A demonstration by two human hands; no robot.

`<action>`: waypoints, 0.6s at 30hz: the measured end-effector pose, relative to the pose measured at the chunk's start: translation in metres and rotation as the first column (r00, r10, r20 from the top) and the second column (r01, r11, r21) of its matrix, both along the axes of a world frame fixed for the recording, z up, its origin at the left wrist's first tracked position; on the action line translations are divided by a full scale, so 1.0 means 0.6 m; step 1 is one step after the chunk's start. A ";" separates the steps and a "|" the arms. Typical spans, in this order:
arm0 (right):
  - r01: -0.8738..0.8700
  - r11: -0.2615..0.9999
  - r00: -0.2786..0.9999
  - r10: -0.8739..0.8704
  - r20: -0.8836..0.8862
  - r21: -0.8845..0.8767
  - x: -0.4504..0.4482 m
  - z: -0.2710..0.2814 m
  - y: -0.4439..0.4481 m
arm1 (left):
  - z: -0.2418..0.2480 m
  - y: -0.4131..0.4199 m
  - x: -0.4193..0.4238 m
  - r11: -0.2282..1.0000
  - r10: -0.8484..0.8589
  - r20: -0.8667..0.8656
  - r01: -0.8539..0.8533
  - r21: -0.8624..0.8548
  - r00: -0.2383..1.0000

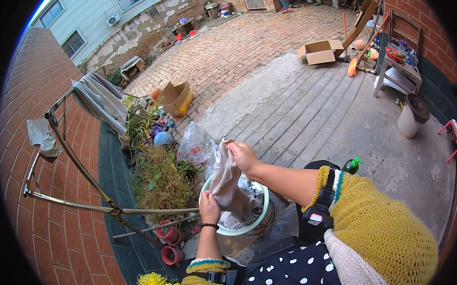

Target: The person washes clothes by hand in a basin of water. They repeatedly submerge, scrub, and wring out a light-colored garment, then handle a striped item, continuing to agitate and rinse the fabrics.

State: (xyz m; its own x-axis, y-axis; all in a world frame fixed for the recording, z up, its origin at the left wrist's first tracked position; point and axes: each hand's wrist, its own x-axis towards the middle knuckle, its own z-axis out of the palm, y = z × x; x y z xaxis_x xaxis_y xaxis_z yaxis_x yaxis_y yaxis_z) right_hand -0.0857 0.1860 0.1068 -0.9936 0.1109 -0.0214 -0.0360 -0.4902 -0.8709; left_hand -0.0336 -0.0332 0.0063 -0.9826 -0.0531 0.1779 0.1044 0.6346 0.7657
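A wet-looking light grey cloth (224, 181) is stretched between my two hands, its lower part hanging into a pale green basin (251, 229). My right hand (244, 157) grips the cloth's upper end, above the basin's far rim. Lower and to the left, my left hand (209, 207) pinches its edge near the basin's left rim; a dark bead bracelet circles that wrist. More fabric and whitish suds (232, 220) lie inside the basin, partly hidden by the hanging cloth.
Left of the basin, a metal rack (155, 211) with cloths (100, 100) draped on it reaches close to its rim. Potted plants (161, 183) and a clear plastic bag (193, 144) sit beyond. A green pump bottle (352, 165) stands at right, near a bin (410, 121).
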 end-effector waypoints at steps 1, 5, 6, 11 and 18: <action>-0.011 0.999 1.000 0.012 0.021 -0.036 0.000 -0.001 0.000 | 0.001 0.001 0.001 1.000 -0.004 0.004 0.004 0.006 1.000; 0.005 1.000 1.000 -0.005 0.009 0.008 -0.002 -0.003 0.000 | 0.006 0.006 0.003 0.999 -0.033 0.018 0.033 0.002 0.999; 0.009 1.000 1.000 -0.010 0.010 0.006 -0.003 -0.004 0.001 | 0.007 0.007 0.004 0.999 -0.042 0.017 0.042 0.005 0.999; -0.055 0.998 0.998 0.056 0.013 -0.014 -0.003 -0.008 0.003 | 0.013 0.014 0.008 0.995 -0.092 0.083 0.094 -0.020 0.992; -0.055 0.998 0.997 0.057 0.055 -0.039 0.000 -0.010 0.011 | 0.016 0.016 0.017 0.976 -0.193 0.179 0.208 -0.071 0.965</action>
